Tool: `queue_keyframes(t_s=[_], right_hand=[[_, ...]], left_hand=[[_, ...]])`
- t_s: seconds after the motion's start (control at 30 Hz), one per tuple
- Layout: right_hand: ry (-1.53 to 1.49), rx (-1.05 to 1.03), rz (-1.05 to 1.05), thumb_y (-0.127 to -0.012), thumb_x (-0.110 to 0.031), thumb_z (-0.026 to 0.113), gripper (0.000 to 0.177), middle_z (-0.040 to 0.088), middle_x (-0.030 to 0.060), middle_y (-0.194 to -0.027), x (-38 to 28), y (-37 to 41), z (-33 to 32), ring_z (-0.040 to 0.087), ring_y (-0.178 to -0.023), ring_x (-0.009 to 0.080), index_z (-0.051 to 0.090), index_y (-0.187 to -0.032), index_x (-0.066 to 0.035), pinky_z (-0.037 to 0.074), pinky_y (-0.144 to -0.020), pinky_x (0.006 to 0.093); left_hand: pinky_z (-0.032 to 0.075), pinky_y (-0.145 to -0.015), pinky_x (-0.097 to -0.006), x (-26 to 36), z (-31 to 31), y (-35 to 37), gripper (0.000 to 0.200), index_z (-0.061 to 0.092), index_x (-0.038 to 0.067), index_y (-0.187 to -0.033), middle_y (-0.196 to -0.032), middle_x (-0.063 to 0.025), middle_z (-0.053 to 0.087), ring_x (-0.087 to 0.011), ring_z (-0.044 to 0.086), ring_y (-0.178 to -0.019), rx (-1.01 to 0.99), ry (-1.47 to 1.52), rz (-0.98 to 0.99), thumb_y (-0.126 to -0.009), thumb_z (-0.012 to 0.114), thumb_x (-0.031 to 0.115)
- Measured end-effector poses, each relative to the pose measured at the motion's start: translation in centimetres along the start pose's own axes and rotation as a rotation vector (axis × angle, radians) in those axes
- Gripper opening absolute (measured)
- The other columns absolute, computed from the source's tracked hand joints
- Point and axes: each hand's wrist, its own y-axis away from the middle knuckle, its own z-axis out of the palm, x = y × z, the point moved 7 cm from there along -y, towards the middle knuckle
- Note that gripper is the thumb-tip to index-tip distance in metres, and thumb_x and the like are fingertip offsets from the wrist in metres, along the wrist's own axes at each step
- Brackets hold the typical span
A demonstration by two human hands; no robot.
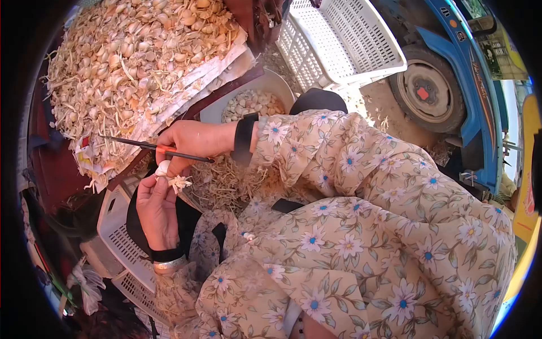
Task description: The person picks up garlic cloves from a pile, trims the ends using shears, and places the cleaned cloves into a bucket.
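My right hand [197, 139] grips a slim, dark knife [129, 141], its thin end pointing left over the edge of a garlic heap. An orange band shows at the fingers of that hand. Just below, my left hand [157, 212] pinches a garlic bulb [163, 168] with a pale tuft of roots [179, 183] sticking out to the right. The right fingertips touch the bulb too. The heap of loose garlic [141, 56] with dry stalks and skins lies on a sheet at upper left. Behind my right wrist, a white tub [288, 93] contains garlic pieces.
A white plastic crate [350, 39] stands at the top, beside a blue vehicle [480, 85] with a dusty wheel [426, 90]. Another pale crate [116, 223] is at lower left. Dry trimmings [231, 183] lie below my right forearm. Flowered cloth covers my arms and lap.
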Motion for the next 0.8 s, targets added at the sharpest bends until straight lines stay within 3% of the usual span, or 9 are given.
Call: queue_keyframes(t_s=[0.13,0.33,0.4,0.5,0.63,0.8], right_hand=[[-0.003,-0.032,0.061,-0.065,-0.012,0.071,0.024,0.060,0.0028,-0.068,0.4,0.1,0.4,0.057,-0.059,0.0101,0.060,-0.085,-0.002,0.044,-0.051,0.0241],[0.435,-0.134,-0.105,-0.063,-0.013,0.072,0.030,0.059,0.0064,-0.068,0.1,0.1,1.1,0.055,-0.063,0.0139,0.058,-0.087,-0.002,0.042,-0.056,0.0295],[0.524,-0.110,-0.170,-0.063,-0.015,0.073,0.031,0.058,0.0086,-0.068,-0.1,0.2,1.3,0.054,-0.062,0.0159,0.057,-0.085,-0.001,0.042,-0.056,0.0315],[0.566,-0.078,-0.258,-0.064,-0.017,0.073,0.031,0.057,0.0103,-0.067,-0.1,0.6,1.6,0.053,-0.061,0.0177,0.055,-0.082,-0.001,0.041,-0.056,0.0331],[0.545,-0.036,-0.262,-0.067,-0.019,0.073,0.030,0.056,0.0100,-0.066,-0.6,1.0,1.9,0.051,-0.059,0.0178,0.053,-0.079,-0.001,0.040,-0.055,0.0335],[0.459,-0.178,-0.179,-0.070,-0.022,0.073,0.031,0.057,0.0084,-0.065,-0.4,1.3,2.3,0.053,-0.060,0.0159,0.054,-0.079,0.000,0.040,-0.055,0.0322]], left_hand=[[0.051,-0.074,-0.0272,0.5,0.8,0.9,0.013,0.048,0.004,-0.091,-0.089,-0.0066,0.057,-0.0144,0.058,-0.081,-0.042,-0.062,-0.045,-0.082,0.058,0.002],[0.050,-0.069,-0.0240,0.1,2.3,1.9,0.023,0.049,0.000,-0.101,-0.089,-0.0054,0.057,-0.0108,0.056,-0.077,-0.003,-0.325,0.015,-0.080,0.057,-0.004],[0.046,-0.067,-0.0199,-0.1,2.2,2.0,0.030,0.048,-0.001,-0.107,-0.088,-0.0031,0.057,-0.0069,0.054,-0.073,0.025,-0.399,0.067,-0.079,0.058,-0.005],[0.042,-0.064,-0.0179,-0.7,1.1,1.8,0.027,0.050,0.000,-0.105,-0.085,-0.0014,0.056,-0.0052,0.052,-0.073,-0.014,-0.617,0.097,-0.080,0.058,-0.004],[0.038,-0.059,-0.0164,-1.1,2.0,2.6,0.022,0.050,0.001,-0.100,-0.083,-0.0002,0.056,-0.0038,0.049,-0.069,-0.007,-0.508,0.095,-0.081,0.058,-0.003],[0.036,-0.053,-0.0170,-2.5,2.3,3.6,0.017,0.048,0.003,-0.095,-0.080,-0.0005,0.056,-0.0043,0.046,-0.061,-0.017,-0.295,0.030,-0.081,0.058,0.000]])
